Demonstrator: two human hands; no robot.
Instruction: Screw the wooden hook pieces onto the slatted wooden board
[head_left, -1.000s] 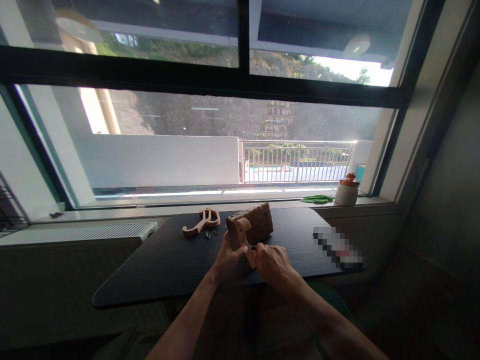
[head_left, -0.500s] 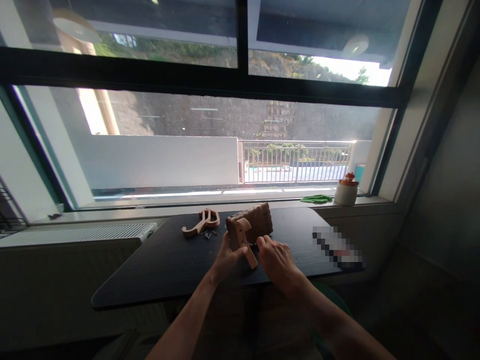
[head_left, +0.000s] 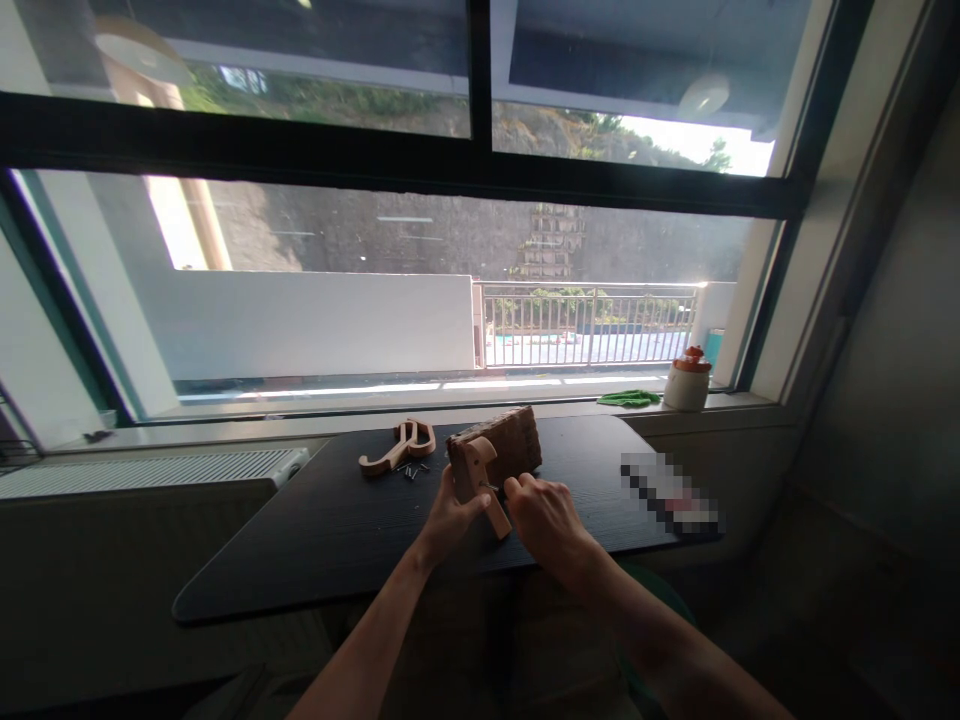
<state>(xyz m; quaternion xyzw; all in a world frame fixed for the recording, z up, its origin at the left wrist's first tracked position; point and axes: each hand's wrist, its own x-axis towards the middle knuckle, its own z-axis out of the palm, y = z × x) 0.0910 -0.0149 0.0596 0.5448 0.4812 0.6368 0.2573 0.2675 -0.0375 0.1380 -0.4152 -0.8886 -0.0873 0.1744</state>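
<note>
A brown wooden board stands tilted on the black table. A pale wooden hook lies against its front face. My left hand is closed on the hook and board edge from the left. My right hand pinches a small dark screw or thin tool at the hook's middle; it is too small to name. Two more pale wooden hooks and a few dark screws lie on the table to the left.
A white jar with an orange lid and a green cloth sit on the windowsill at the right. A blurred-out object lies on the table's right side. A white radiator runs along the left.
My right hand has shifted slightly left and up toward the hook's middle. The left hand keeps its hold. The view has drifted a little.
</note>
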